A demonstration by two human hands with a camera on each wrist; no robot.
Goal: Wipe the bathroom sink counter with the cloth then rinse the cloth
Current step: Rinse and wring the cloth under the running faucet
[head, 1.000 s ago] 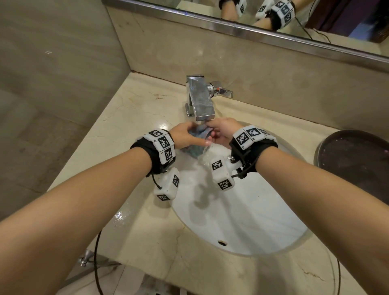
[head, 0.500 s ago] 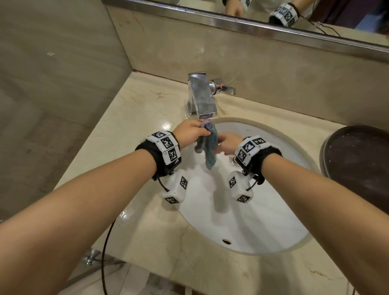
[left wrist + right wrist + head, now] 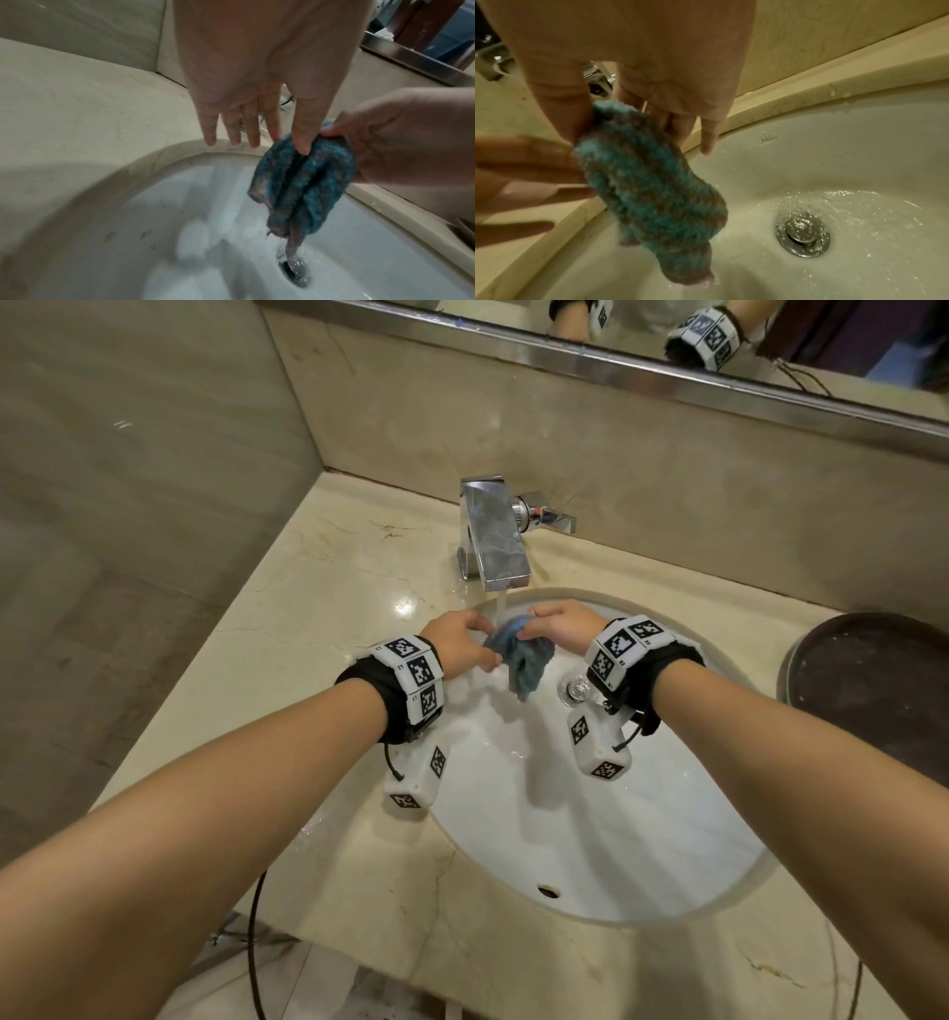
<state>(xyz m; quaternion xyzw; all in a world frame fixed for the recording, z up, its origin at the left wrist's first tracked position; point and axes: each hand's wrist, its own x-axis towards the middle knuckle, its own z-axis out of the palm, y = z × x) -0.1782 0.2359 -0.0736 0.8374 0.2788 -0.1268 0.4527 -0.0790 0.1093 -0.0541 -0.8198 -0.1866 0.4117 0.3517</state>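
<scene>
Right hand (image 3: 560,626) fingers pinch cloth (image 3: 524,665) under running tap (image 3: 495,536); left hand (image 3: 457,644) fingers straight, thumb on cloth

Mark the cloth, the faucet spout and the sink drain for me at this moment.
cloth (image 3: 523,664): head view, on the bunched middle hanging under the running water.
faucet spout (image 3: 495,541): head view, on its flat chrome top face.
drain (image 3: 802,233): right wrist view, on the centre of the metal stopper.
</scene>
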